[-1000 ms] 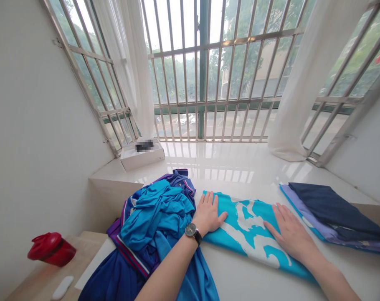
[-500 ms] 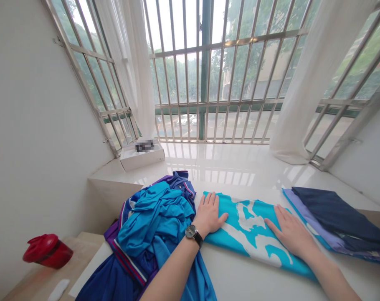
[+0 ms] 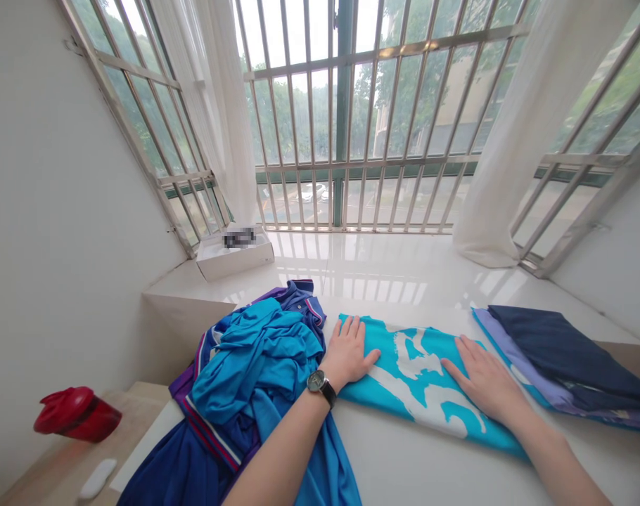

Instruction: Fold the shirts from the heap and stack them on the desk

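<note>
A turquoise folded garment [image 3: 399, 372] with a large white print lies flat on the white surface in front of me. My left hand [image 3: 349, 357] rests on its left end, fingers stretched out and palm down; a dark-strapped watch is on that wrist. On the garment's right end lies my right hand [image 3: 481, 376], flat with the thumb spread. Left of it, close to my left forearm, is a rumpled heap of blue and purple clothes [image 3: 261, 351] with striped trim. To the right sits a stack of folded clothes [image 3: 557, 358], navy on top.
A white box [image 3: 235, 256] stands on the sill [image 3: 362, 270] at the back left. Barred windows and white curtains [image 3: 489, 190] enclose the far side. Lower left are a red item [image 3: 77, 414], perhaps a bag or cap, and a small white object [image 3: 98, 479].
The view has shifted slightly, so everything sits a little higher and further left. Both hands stay flat on the turquoise garment, which looks the same.
</note>
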